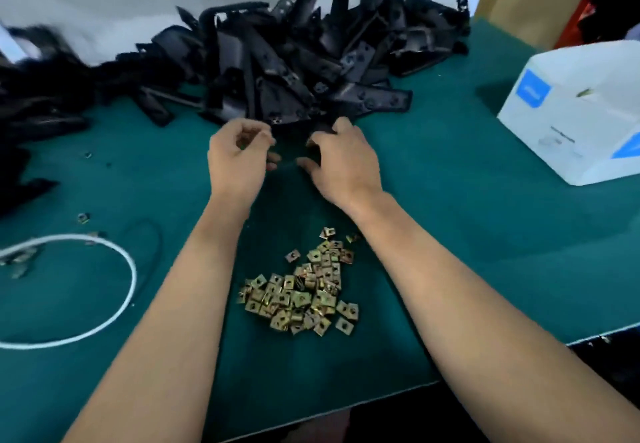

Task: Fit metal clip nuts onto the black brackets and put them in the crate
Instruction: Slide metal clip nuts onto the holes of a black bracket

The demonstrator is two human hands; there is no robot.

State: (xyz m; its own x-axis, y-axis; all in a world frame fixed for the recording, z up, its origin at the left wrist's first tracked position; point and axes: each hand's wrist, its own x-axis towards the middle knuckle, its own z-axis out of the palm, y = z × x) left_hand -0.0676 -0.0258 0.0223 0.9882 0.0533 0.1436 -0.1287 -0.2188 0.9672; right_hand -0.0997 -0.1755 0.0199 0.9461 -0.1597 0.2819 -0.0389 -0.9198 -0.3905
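Note:
A big heap of black brackets [304,61] lies at the back of the green table [467,234]. A small pile of brass-coloured metal clip nuts [301,293] sits between my forearms near the front edge. My left hand [235,158] is curled and pinches a clip nut between thumb and fingers. My right hand [343,162] grips a black bracket [320,129] at the near edge of the heap, just right of my left hand. No crate shows in the view.
A white box with blue labels [575,110] stands at the right. A white cord loop [86,290] and a few stray clip nuts [83,217] lie at the left. More black parts [31,103] are blurred at far left. Cardboard stands at the back right.

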